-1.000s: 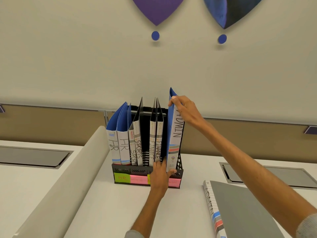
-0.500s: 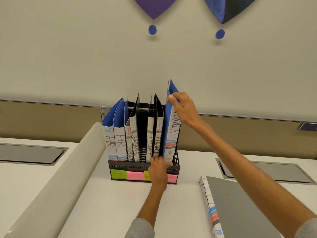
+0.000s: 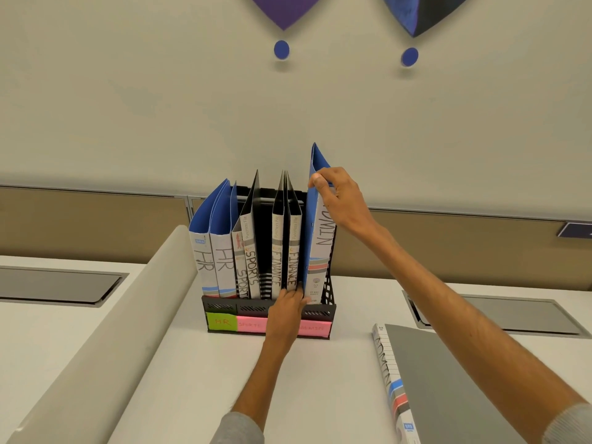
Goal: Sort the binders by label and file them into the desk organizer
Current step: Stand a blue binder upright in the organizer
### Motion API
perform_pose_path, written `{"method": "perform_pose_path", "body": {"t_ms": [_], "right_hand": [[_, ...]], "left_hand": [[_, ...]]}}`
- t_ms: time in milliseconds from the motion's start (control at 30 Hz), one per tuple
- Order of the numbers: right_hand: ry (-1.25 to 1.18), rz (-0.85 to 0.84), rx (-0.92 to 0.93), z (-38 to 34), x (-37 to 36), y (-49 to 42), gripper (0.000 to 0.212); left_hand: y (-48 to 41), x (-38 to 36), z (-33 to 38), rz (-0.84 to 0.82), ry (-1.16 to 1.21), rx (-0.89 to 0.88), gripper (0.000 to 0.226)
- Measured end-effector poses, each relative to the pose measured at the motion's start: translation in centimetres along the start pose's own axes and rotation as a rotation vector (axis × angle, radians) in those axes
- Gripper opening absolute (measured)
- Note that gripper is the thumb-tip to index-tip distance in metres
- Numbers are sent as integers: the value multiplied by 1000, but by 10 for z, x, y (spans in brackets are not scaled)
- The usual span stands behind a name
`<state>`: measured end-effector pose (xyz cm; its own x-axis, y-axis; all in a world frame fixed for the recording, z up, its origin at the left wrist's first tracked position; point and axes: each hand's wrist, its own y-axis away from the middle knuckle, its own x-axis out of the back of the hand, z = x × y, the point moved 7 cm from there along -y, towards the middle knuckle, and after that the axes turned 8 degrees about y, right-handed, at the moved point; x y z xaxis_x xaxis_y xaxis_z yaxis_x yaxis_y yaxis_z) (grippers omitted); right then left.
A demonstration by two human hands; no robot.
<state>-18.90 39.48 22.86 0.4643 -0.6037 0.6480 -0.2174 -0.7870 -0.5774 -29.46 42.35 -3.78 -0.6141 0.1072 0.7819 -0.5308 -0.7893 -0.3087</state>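
Observation:
A black mesh desk organizer (image 3: pixel 221 305) stands on the white desk, with green and pink labels along its front. It holds two blue HR binders (image 3: pixel 214 248), two SPORTS binders (image 3: pixel 250 261), two black FINANCE binders (image 3: pixel 294 251) and a blue ADMIN binder (image 3: pixel 320 245) in the rightmost slot. My right hand (image 3: pixel 339 200) grips the top of the ADMIN binder, which stands higher than the others. My left hand (image 3: pixel 286 310) rests on the organizer's front, its fingers touching the foot of the FINANCE binders. A grey ADMIN binder (image 3: pixel 448 389) lies flat at the lower right.
A rounded grey divider (image 3: pixel 105 331) runs diagonally on the left. Recessed grey cable hatches (image 3: pixel 54 285) (image 3: pixel 499 315) sit in the desk on both sides. A wall with a brown panel strip stands right behind the organizer.
The view has shifted slightly. My right hand still holds the ADMIN binder's top, and my left hand stays at the organizer's front.

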Motion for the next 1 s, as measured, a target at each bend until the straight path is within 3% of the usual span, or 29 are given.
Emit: {"method": "perform_pose_path", "body": {"t_ms": [533,733,1000], "right_hand": [[14,24,12,-1,-2,5,31],[1,11,-1,-3,-5,9,30],[22,125,-57,2,1,19,30]], "left_hand": [[-3,2,0,9,-34,29,28],[5,-2,0,34,50,130,65],[15,-17,9,69,14,289,72]]}}
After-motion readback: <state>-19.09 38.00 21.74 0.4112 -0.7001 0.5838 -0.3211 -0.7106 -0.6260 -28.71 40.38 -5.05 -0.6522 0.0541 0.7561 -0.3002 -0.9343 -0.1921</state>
